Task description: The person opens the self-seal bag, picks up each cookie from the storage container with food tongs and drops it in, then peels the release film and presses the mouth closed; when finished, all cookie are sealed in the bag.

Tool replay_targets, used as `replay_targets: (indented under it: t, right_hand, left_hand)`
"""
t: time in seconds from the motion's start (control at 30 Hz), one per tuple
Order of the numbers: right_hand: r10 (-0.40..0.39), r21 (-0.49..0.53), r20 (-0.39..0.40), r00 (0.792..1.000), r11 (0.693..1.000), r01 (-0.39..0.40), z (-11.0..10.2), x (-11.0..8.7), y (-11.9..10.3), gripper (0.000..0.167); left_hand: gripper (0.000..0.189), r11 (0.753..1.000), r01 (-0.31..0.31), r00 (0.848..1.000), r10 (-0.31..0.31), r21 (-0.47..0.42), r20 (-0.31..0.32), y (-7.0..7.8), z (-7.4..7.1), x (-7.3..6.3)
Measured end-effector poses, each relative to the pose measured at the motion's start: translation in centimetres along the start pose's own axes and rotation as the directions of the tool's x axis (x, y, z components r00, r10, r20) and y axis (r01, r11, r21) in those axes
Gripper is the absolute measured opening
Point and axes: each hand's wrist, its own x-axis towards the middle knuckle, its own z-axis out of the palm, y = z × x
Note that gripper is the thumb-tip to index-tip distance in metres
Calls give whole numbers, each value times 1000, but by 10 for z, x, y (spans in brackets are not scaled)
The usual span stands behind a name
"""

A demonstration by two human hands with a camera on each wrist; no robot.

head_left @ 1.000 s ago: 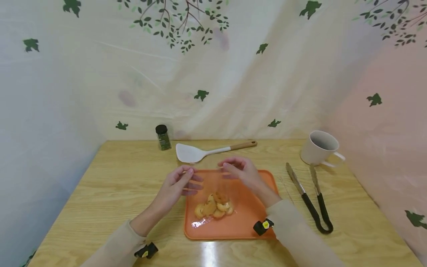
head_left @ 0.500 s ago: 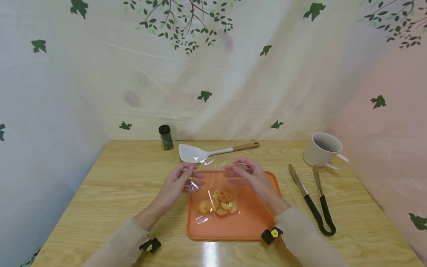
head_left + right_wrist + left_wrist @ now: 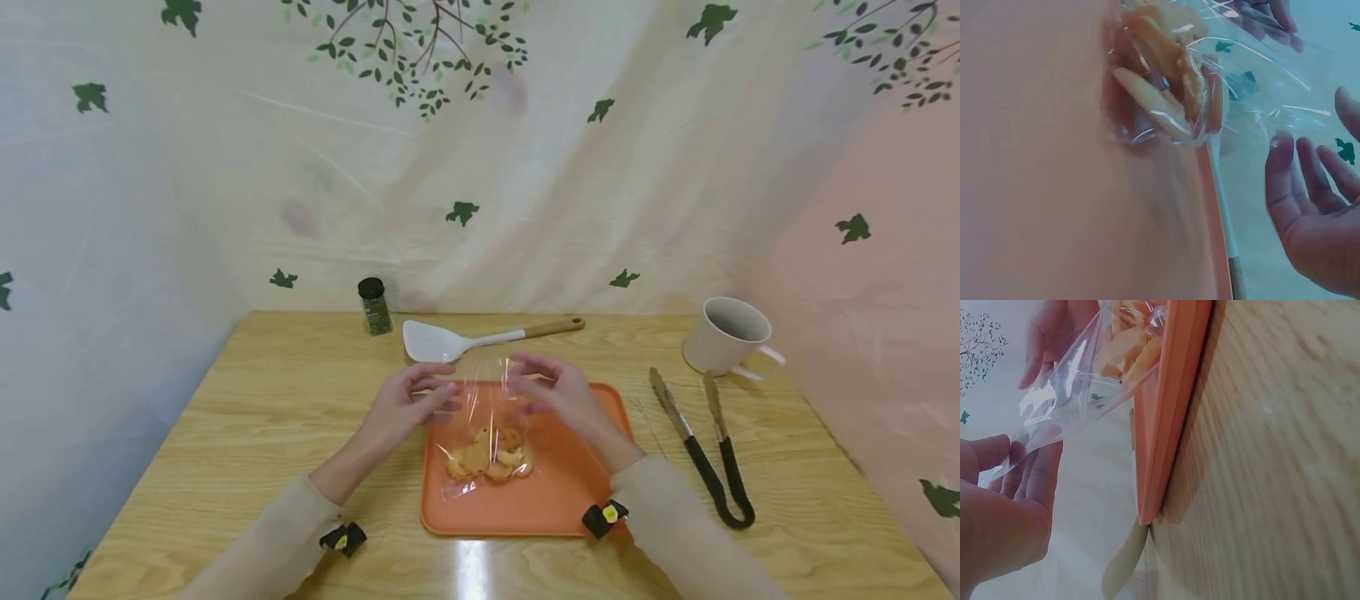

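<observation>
A clear plastic bag [image 3: 491,400] of golden cookies [image 3: 474,460] rests on the orange tray [image 3: 562,504], its upper part standing up between the hands. My left hand [image 3: 405,404] is at the bag's left side. In the left wrist view, the left hand [image 3: 1013,512] pinches the film edge between thumb and finger. On the other side, my right hand [image 3: 558,396] is held close to the bag's top. The right wrist view has the right hand [image 3: 1316,212] with thumb and fingers spread apart, nothing between them; whether a fingertip touches the film is unclear.
Behind the tray lies a white spatula [image 3: 435,342] with a wooden handle, near a black-capped spice jar [image 3: 376,310]. To the right are black-handled tongs [image 3: 708,467] and a white mug [image 3: 723,337]. A patterned cloth [image 3: 525,167] hangs behind the table.
The bag's upper part, spread wide between the hands half a second ago, now stands narrower. My left fingers have shifted at its edge. The head view has moved slightly.
</observation>
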Motion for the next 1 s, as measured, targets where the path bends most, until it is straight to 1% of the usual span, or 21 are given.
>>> replay_targets:
  t: [0.1, 0.2, 0.3, 0.43, 0.53, 0.63, 0.7, 0.77, 1.0]
  right_hand:
    - [9, -93, -20, 1000, 996, -10, 3, 7, 0, 46]
    - [-14, -114, -29, 999, 993, 10, 5, 10, 1, 38]
    - [-32, -66, -20, 999, 997, 31, 3, 8, 2, 35]
    - [-26, 5, -6, 1000, 1000, 26, -5, 1, 1, 33]
    - [-28, 5, 7, 1000, 1000, 28, -13, -6, -2, 32]
    - [-48, -34, 27, 998, 998, 49, -20, -15, -8, 34]
    - [-66, -73, 39, 997, 995, 69, -24, -21, -11, 36]
    - [-78, -90, 51, 996, 993, 83, -27, -28, -14, 37]
    - [-90, -91, 61, 994, 991, 95, -35, -43, -18, 36]
  left_hand:
    - [38, 1000, -17, 1000, 17, 18, 3, 2, 2, 1]
    - [36, 999, -27, 1000, 27, 21, 3, 3, 3, 2]
    - [34, 999, -32, 999, 32, 12, -1, 2, 3, 3]
    - [31, 999, -33, 999, 33, -4, -5, 2, 1, 4]
    - [30, 999, -31, 999, 32, -28, 4, 3, -1, 4]
    - [31, 998, -27, 999, 28, -57, 26, 4, -2, 6]
    - [31, 997, -26, 998, 30, -75, 47, 3, -2, 7]
    - [31, 996, -27, 997, 34, -89, 73, 3, -2, 8]
    - [35, 991, -17, 985, 39, -133, 165, 2, 2, 10]
